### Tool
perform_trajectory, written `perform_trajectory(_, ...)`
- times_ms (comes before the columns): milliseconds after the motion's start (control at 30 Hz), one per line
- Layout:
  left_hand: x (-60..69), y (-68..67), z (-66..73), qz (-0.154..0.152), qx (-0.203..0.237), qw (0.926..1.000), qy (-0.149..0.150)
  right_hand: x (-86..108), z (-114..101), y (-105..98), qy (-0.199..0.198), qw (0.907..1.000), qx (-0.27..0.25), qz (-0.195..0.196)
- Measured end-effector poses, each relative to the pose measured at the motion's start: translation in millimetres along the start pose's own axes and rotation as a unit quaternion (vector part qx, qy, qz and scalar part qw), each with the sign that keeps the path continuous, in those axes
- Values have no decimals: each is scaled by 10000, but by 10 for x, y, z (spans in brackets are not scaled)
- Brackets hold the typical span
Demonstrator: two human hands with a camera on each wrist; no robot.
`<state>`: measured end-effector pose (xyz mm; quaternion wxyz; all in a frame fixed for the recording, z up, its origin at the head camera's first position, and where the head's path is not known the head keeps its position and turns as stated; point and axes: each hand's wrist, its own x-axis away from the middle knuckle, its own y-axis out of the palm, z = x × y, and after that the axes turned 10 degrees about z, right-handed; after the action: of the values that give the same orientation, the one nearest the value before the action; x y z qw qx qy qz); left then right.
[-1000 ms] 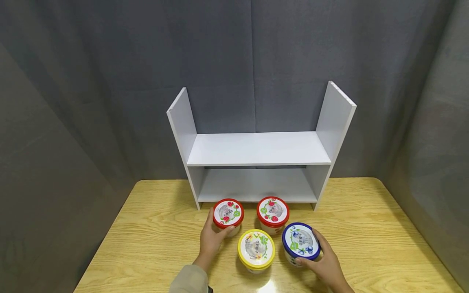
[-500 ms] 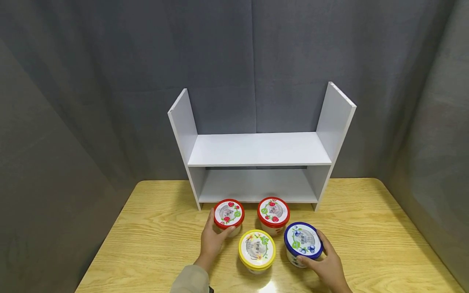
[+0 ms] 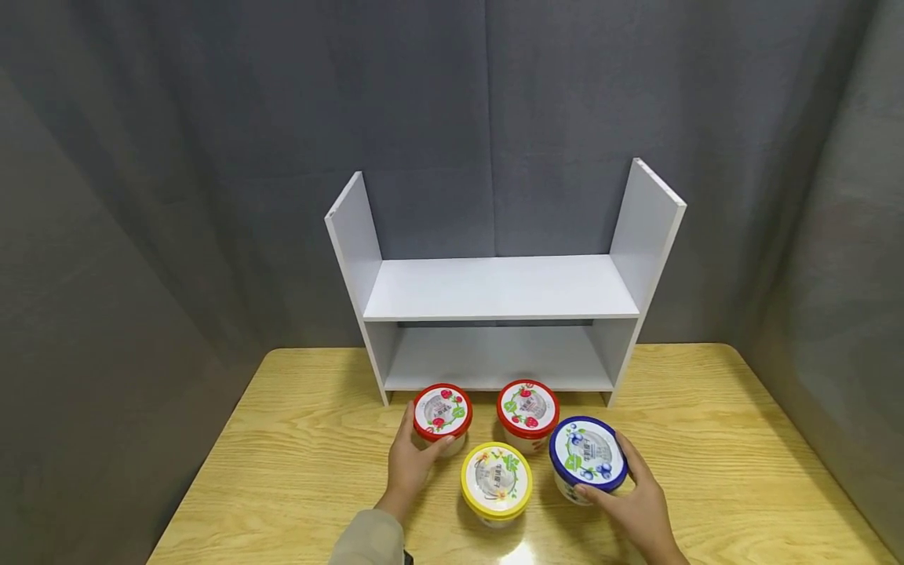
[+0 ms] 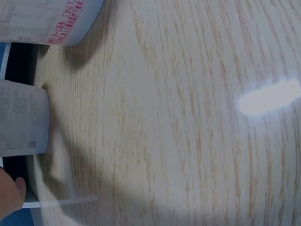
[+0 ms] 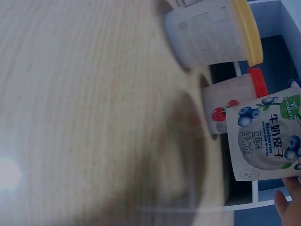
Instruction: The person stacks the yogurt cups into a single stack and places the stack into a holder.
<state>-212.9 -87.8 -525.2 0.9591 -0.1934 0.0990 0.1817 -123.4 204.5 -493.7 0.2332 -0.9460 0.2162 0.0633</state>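
Note:
My left hand (image 3: 408, 464) grips a small red-lidded tub (image 3: 442, 410) by its side, thumb at the front; the tub is upright before the shelf. In the left wrist view only a bit of that hand (image 4: 10, 194) shows, at the lower left corner. With thumb and fingers, my right hand (image 3: 641, 506) holds a blue-lidded milk drink tub (image 3: 588, 453) marked with blueberries; it looks raised off the table in the right wrist view, where its printed side (image 5: 265, 136) faces the camera. Between the hands stand a yellow-lidded tub (image 3: 497, 480) and another red-lidded tub (image 3: 527, 408).
A white two-level shelf unit (image 3: 501, 286) with tall side panels stands at the back of the wooden table (image 3: 275, 463). Its lower board (image 3: 494, 357) lies just behind the red-lidded tubs. Grey curtains (image 3: 424, 94) enclose the back and sides.
The right hand has brought the blue-lidded tub slightly upward and to the right. The left hand keeps its grip on the red-lidded tub, nearly still.

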Motion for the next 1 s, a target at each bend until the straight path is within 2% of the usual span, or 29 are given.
perform_trajectory(333,-10,-25,-18,-63,-23,10000,-12,-52,-211,-28,-359,9992,-62,165)
perform_trajectory(467,-14,-11,-31,-52,-72,9999,99,-99,-282,-39,-348,9992,-90,162)
perform_trajectory(600,-1,0,-41,100,90,9995,300,-146,-363,-26,-271,9994,-216,43)
perform_trajectory(700,20,0,-38,242,192,9979,570,-171,-431,-5,-359,9986,-391,14)
perform_trajectory(767,27,-3,-32,252,240,9975,613,-184,-473,12,-432,9978,-497,-9)
perform_trajectory(1000,-7,-3,-28,9,-63,9999,140,-230,-552,106,-351,9969,-655,-240)
